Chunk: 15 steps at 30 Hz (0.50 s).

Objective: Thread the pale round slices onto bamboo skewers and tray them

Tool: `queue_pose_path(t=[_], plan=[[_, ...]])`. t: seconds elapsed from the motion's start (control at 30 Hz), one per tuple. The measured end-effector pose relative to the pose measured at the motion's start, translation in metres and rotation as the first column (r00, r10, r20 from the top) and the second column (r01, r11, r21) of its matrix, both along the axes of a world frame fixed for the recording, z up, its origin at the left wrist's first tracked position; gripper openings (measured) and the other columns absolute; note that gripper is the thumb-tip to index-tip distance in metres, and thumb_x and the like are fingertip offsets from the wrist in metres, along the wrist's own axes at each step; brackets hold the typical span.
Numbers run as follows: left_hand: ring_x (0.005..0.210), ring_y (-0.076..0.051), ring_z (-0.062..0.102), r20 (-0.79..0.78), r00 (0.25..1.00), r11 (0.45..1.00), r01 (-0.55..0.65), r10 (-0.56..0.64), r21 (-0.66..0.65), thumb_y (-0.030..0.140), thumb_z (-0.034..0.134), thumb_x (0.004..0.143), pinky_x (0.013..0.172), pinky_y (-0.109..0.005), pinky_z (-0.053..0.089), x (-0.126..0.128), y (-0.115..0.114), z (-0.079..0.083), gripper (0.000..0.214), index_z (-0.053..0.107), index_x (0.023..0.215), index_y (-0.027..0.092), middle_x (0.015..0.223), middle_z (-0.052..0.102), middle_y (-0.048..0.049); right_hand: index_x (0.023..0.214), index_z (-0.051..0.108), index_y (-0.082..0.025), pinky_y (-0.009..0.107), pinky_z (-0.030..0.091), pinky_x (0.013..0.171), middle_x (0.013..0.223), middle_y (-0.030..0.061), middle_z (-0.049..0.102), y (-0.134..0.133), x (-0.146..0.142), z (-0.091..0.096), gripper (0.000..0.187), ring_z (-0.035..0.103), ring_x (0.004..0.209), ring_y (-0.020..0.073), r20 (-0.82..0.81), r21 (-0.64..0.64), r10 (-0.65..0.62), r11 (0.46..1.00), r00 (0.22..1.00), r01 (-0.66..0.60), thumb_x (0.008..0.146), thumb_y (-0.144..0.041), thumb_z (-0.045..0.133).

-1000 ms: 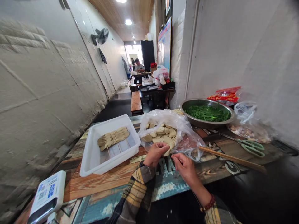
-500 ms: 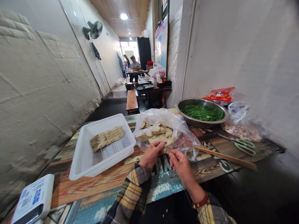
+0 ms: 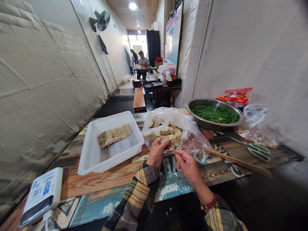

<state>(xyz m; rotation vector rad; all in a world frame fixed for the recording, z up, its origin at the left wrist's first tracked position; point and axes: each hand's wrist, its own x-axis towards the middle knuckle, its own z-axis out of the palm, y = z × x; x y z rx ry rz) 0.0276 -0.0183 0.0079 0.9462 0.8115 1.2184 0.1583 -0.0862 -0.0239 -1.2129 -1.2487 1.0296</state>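
Observation:
My left hand (image 3: 157,153) is closed on a round beige slice (image 3: 165,140), held at the near edge of an open clear plastic bag (image 3: 192,128). Inside the bag lies a heap of similar slices (image 3: 177,132). To the right, my right hand (image 3: 189,166) pinches what looks like a thin wooden skewer, mostly hidden by the fingers; its tip points toward the slice. Left of the bag, a white plastic tub (image 3: 84,160) holds several skewers threaded with overlapping beige slices (image 3: 115,135).
A bundle of bare skewers (image 3: 238,162) lies right of my hands, with green-handled scissors (image 3: 257,151) beyond. Behind stand a steel bowl (image 3: 215,126) of green stalks (image 3: 214,114) and a bag of pale pieces (image 3: 255,130). A white payment device (image 3: 42,195) sits front left. People work farther back.
My left hand now shows a round slice raised between its fingers. My right hand keeps its pinch close by. The whole view has shifted slightly.

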Motion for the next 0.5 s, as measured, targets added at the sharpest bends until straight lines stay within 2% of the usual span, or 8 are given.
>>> queue_pose_path(t=[0.13,0.3,0.5], plan=[[0.064,-0.011,0.058,-0.022,1.0,1.0,0.01,-0.01,0.004,0.036,0.079,0.065,0.061,-0.023,0.043,0.0,0.001,-0.001,0.034,0.068,0.088,0.013,0.073,0.066,-0.0029,0.099,0.067,-0.013,0.019,0.03,0.037,0.043,-0.0077,0.047,-0.003,0.003,0.001,0.041,0.039,0.034,0.0077,0.033,-0.005,-0.009,1.0,0.999,0.009,0.087,-0.049,0.053],[0.074,-0.014,0.062,0.171,0.985,0.994,0.053,-0.037,-0.095,0.037,0.081,0.064,0.07,-0.028,0.05,0.0,0.001,0.001,0.036,0.069,0.089,0.014,0.084,0.068,-0.0046,0.095,0.066,-0.014,0.018,0.025,0.034,0.041,-0.0094,0.043,-0.005,-0.003,0.0,0.042,0.034,0.032,0.0064,-0.085,-0.059,-0.023,0.998,0.996,0.018,0.085,-0.053,0.055],[0.086,-0.018,0.066,0.262,0.96,0.986,0.127,-0.095,-0.109,0.031,0.081,0.065,0.079,-0.029,0.051,0.003,-0.001,0.002,0.036,0.067,0.095,0.016,0.096,0.07,-0.0063,0.096,0.065,-0.014,0.017,0.025,0.035,0.042,-0.0098,0.044,-0.008,-0.009,-0.005,0.039,0.034,0.033,0.0062,-0.151,-0.07,-0.007,0.998,0.988,-0.004,0.085,-0.05,0.055]])
